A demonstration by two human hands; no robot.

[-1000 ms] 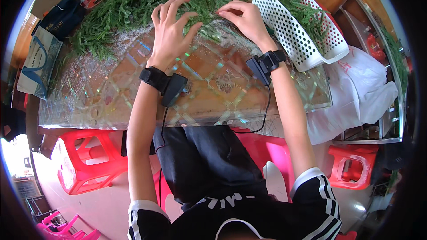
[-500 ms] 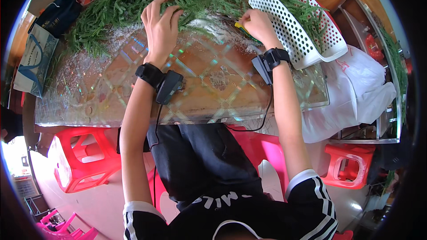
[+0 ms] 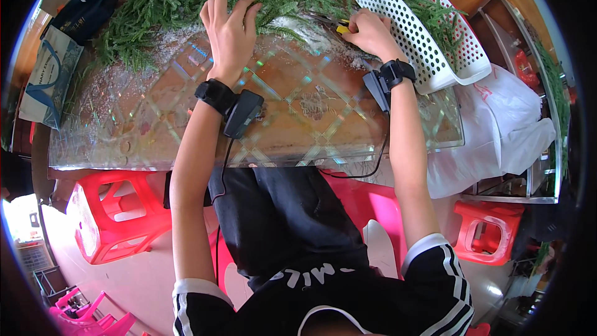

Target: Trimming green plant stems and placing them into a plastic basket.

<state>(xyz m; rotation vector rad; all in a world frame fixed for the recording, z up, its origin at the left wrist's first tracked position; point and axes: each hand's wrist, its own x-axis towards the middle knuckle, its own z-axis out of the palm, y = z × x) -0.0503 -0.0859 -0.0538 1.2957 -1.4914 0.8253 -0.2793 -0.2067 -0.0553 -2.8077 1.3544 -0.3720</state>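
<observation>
We record white capital lettering (image 3: 320, 272) across the black shirt (image 3: 267, 311), lower centre of the frame. At upper left, we note dark lettering (image 3: 47, 73) on a white-and-blue carrier bag (image 3: 55, 84) and small pale characters (image 3: 77, 23), unclear to us, on a dark bag (image 3: 87, 9). At right, red print (image 3: 484, 91), illegible, stands on a white plastic bag (image 3: 497, 134).

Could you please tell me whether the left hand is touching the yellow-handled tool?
No, the yellow-handled tool is by the right hand, clearly apart from the left hand.
</observation>
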